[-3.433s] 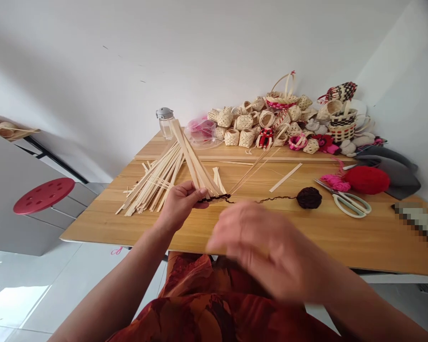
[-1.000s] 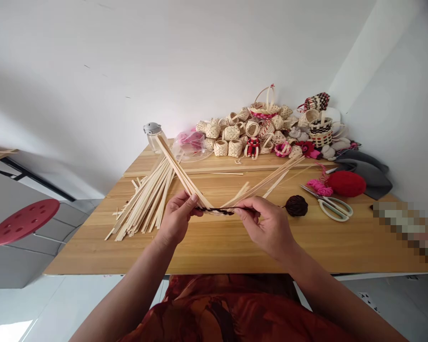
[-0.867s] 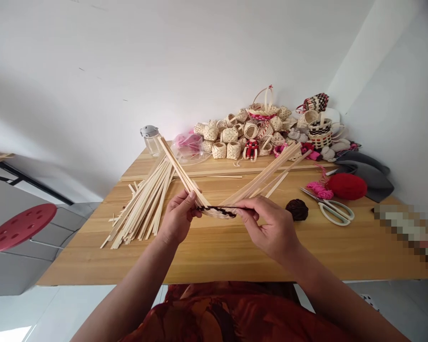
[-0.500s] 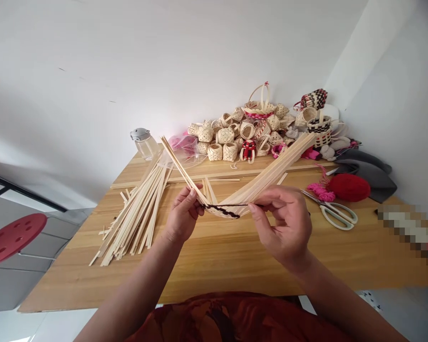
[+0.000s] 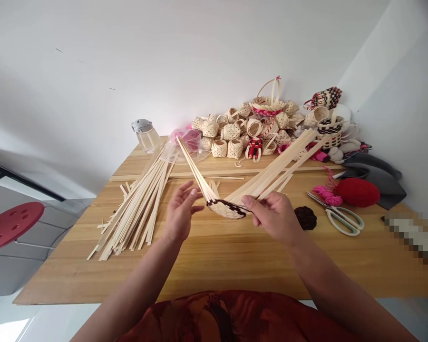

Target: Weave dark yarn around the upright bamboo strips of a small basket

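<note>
A half-woven basket of pale flat strips is held up over the table, its long strips fanning out to the upper left and upper right. Dark brown cord runs in and out along its near edge. My right hand pinches the basket's right side between thumb and fingers, with the cord at its fingertips. At the left end, my left hand is open, fingers spread, just beside the basket and apparently off it. A ball of dark brown cord lies right of my right hand.
Loose strips lie heaped on the table's left side, near a clear bottle. Several small woven baskets are piled at the wall. To the right are scissors, red yarn and pink yarn. A red stool stands at left.
My left hand has let go of the basket's left end and spread its fingers. My right hand has moved in from the stretched cord to grip the basket's right side. The view has shifted slightly.
</note>
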`<state>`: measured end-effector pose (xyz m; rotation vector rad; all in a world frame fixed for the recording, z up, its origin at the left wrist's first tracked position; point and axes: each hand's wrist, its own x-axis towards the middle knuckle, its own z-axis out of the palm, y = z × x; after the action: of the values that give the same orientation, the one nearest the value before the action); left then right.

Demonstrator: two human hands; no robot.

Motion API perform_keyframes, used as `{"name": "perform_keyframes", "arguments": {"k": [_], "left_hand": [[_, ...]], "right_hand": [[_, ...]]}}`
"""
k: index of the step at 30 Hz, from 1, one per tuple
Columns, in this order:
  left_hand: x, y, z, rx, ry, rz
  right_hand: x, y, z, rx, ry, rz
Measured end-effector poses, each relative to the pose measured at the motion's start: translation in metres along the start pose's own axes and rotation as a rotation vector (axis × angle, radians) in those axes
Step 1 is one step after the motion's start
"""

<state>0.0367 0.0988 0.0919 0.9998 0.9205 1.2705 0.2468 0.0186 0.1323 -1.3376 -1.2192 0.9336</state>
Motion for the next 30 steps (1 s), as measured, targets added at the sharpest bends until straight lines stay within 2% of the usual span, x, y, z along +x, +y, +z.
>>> {"name": "perform_keyframes", "arguments": {"k": [2,3,4,6,8,10,13,17,22,27,30], "left_hand": [[-0.005,0.009,-0.002,0.102,0.15,0.252],[-0.009,0.015,-0.002,0.16,0.154,0.368],[-0.015,0.022,0.001,0.232,0.102,0.435],[-0.025,0.035,0.009,0.375,-0.07,0.481],[-0.032,0.043,0.019,0.503,-0.228,0.446],[-0.033,0.044,0.026,0.585,-0.296,0.411],[-0.028,0.039,0.029,0.592,-0.263,0.356],[-0.023,0.041,0.026,0.421,-0.237,0.223],[-0.027,0.055,0.025,0.296,-0.244,0.103],[-0.033,0.058,0.023,0.245,-0.217,0.186],[-0.031,0.052,0.021,0.219,-0.224,0.231]], "right_hand": [[0.004,0.002,0.0,-0.002,0.011,-0.006],[0.005,0.002,0.0,-0.008,0.005,-0.012],[0.006,0.002,0.0,-0.014,-0.002,-0.02],[0.007,0.001,0.002,-0.015,-0.015,-0.046],[0.008,-0.002,0.004,-0.012,-0.028,-0.077],[0.008,-0.005,0.006,-0.011,-0.047,-0.097],[0.006,-0.009,0.002,-0.051,-0.092,-0.088],[0.0,-0.01,-0.005,-0.189,-0.067,-0.135],[-0.004,-0.015,-0.004,-0.277,0.012,-0.34],[0.001,-0.028,-0.002,-0.339,0.061,-0.69],[0.005,-0.027,-0.003,-0.369,0.087,-0.776]]}}
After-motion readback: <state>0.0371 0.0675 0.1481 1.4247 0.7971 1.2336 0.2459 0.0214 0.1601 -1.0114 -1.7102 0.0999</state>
